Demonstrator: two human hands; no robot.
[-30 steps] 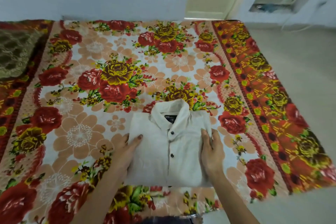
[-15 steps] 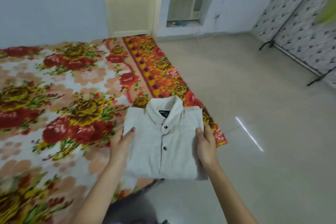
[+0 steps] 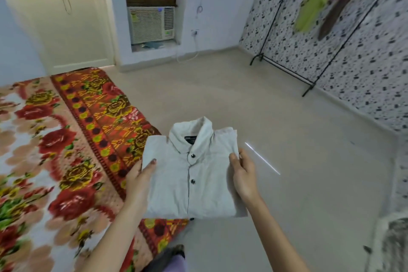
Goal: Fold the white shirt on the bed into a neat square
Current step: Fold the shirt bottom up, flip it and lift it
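The folded white collared shirt (image 3: 198,185) is gripped at opposite edges by the left hand (image 3: 138,182) and right hand (image 3: 244,178). A red floral bedspread (image 3: 66,139) is seen left of both

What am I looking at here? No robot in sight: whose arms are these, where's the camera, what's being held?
There is no machine here. A person wears one wide-angle camera on the head, looking forward and down, so the two bare arms coming in from the bottom are their own. The left hand and the right hand each grip one side of the white shirt, thumbs on top; the other fingers are hidden beneath it. The shirt is folded into a compact rectangle, buttons up, collar pointing away from the camera. It is held partly over the corner of the floral-covered bed and partly over the floor. Behind are a window air conditioner and a black clothes rack.
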